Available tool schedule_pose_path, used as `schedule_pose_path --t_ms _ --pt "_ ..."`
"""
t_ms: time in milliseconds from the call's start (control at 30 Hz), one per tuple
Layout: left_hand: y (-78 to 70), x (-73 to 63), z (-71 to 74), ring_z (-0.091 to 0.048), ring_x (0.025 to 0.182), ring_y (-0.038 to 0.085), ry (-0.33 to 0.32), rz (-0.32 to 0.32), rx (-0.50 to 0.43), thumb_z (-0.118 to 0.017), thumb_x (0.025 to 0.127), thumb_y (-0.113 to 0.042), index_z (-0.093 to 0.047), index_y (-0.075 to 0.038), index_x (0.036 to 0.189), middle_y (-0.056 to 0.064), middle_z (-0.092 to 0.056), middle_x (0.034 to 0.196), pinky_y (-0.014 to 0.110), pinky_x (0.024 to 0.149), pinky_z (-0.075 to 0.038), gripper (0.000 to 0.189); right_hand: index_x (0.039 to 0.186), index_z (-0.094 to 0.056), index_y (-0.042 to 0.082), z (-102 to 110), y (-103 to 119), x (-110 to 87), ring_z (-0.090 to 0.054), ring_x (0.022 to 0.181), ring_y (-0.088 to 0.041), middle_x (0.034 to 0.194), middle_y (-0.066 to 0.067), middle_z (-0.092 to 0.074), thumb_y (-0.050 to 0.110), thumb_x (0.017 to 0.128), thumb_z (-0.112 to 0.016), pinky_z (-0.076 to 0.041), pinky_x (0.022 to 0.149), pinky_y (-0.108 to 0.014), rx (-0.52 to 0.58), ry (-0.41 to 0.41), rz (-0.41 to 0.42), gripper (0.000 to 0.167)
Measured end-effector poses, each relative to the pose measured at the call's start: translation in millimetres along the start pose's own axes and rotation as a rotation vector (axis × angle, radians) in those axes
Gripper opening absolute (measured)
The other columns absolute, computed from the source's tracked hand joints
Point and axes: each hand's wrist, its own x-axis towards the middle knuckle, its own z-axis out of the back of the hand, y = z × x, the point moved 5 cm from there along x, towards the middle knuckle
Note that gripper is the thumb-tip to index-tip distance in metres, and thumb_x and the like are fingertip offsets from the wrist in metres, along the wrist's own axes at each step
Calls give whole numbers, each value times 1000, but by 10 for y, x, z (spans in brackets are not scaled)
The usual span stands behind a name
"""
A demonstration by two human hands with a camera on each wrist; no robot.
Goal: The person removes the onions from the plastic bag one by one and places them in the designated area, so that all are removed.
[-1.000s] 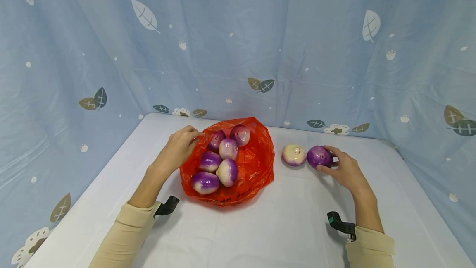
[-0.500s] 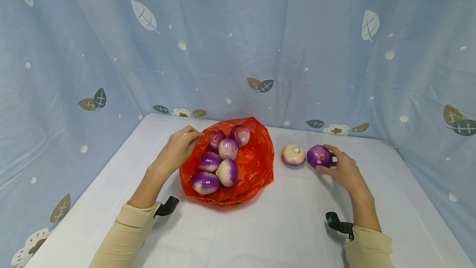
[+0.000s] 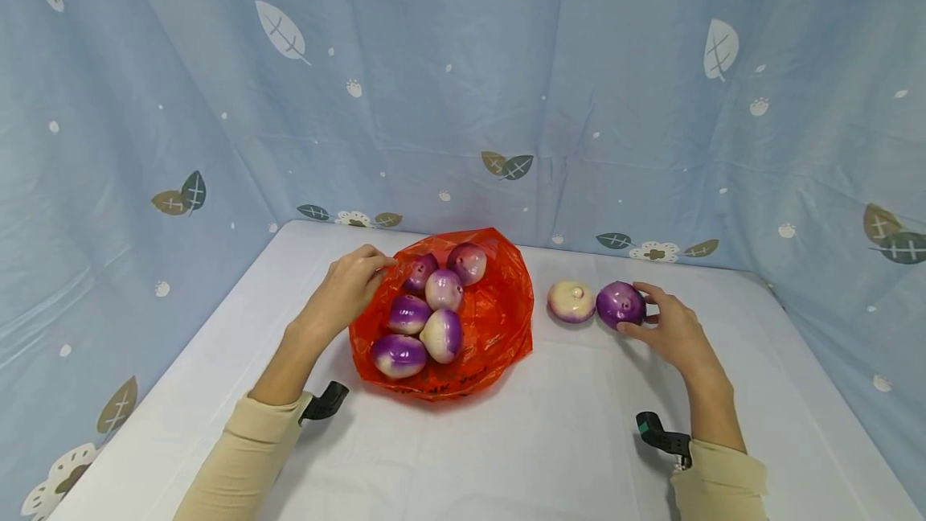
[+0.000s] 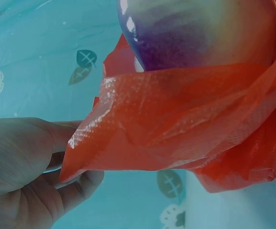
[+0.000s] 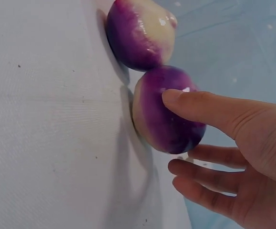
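Note:
A red plastic bag point(image 3: 499, 320) lies wide open on the table, with several glossy purple-and-white turnips point(image 3: 408, 314) inside, mostly on its left side. My left hand point(image 3: 350, 284) pinches the bag's left rim; in the left wrist view the red film point(image 4: 147, 124) runs out from between its fingers. To the right of the bag, my right hand point(image 3: 669, 328) grips a purple turnip point(image 3: 620, 304) that rests on the table. In the right wrist view, the thumb point(image 5: 190, 102) lies across that turnip. Beside it, a paler turnip point(image 3: 571, 301) sits with its creamy side up.
A white cloth point(image 3: 550, 432) covers the table. Blue patterned curtain point(image 3: 434, 103) hangs close behind the table and along both sides. Each wrist carries a black camera mount point(image 3: 325, 400) that juts inward low over the table.

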Motion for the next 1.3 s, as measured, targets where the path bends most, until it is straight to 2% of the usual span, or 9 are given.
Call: schedule_pose_path --t_ms 367,600,967,1200,1300 --pt "0 -1 -4 -67 89 28 -7 -10 2 -63 93 -2 -72 -1 112 14 -66 100 43 82 -60 21 147 -37 4 66 59 -34 -59 113 -48 142 -32 -44 26 85 -76 -52 86 -63 -25 -31 20 77" --pt "12 3 -12 -67 89 27 -24 -28 12 -62 93 -1 -73 -1 110 13 -67 99 42 82 -60 20 147 -38 6 121 117 -59 -59 113 -49 140 -32 -46 29 85 -75 -46 88 -67 -37 -46 16 76" --pt "17 2 -13 -67 90 27 -18 -21 3 -62 93 -2 -72 -1 111 13 -67 100 43 83 -60 21 148 -38 10 206 287 -78 -58 116 -48 139 -30 -46 32 85 -77 -50 86 -66 -59 -76 16 77" --pt "14 4 -14 -67 90 28 -12 -15 7 -62 93 -2 -72 -1 112 13 -67 100 43 83 -60 21 148 -39 11 255 473 -117 -59 116 -46 139 -29 -46 28 85 -77 -39 94 -73 -67 -84 51 76" --pt "14 6 -15 -67 91 28 -7 -11 12 -62 93 -2 -72 -1 112 14 -67 101 43 83 -60 22 147 -40 11 265 547 -128 -58 115 -47 136 -29 -47 28 85 -77 -38 95 -74 -64 -91 75 75"
